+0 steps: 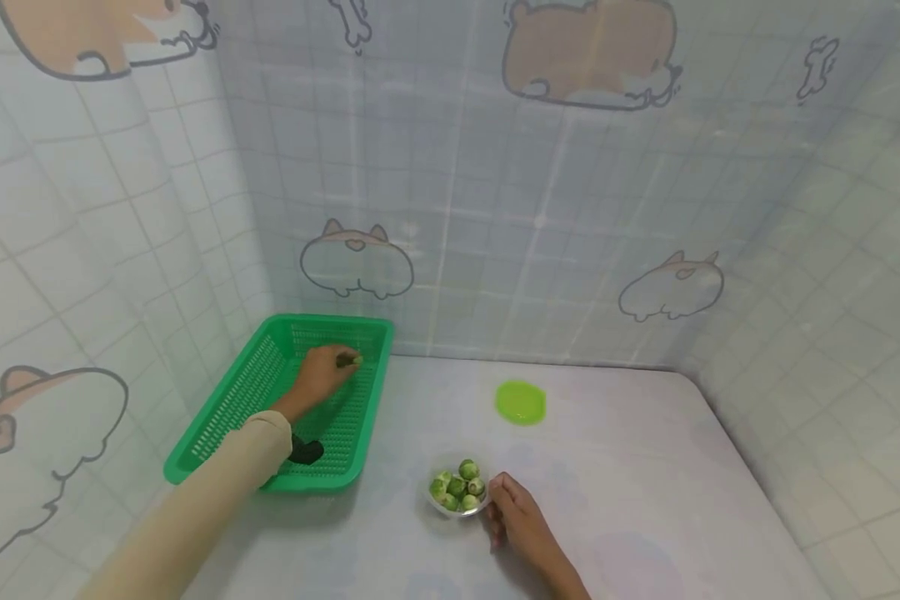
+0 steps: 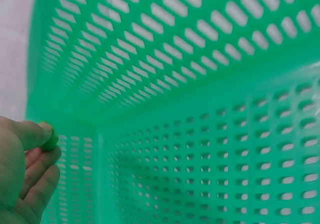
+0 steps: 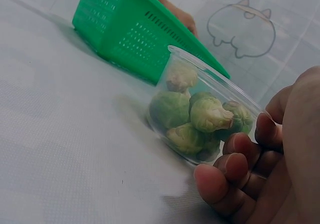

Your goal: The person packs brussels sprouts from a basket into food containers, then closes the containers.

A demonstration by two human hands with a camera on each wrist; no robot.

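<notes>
My left hand (image 1: 324, 377) is inside the green plastic basket (image 1: 378, 392), near its far end. Thumb and fingertips pinch a small green piece (image 2: 50, 138); it looks like a Brussels sprout, mostly hidden by the fingers. On the table stands a clear plastic bowl (image 1: 450, 510), upright, with several Brussels sprouts (image 3: 207, 115) in it. My right hand (image 1: 519, 518) is at the bowl's right side, where it holds the rim between thumb and forefinger. The other fingers curl beside the bowl's wall.
A lime-green round lid (image 1: 521, 403) lies flat beyond the bowl. Some dark object (image 1: 306, 452), its kind unclear, shows below the left sleeve at the basket's near end. Tiled walls with cartoon dog prints enclose the white table (image 1: 630, 467) at the back and sides.
</notes>
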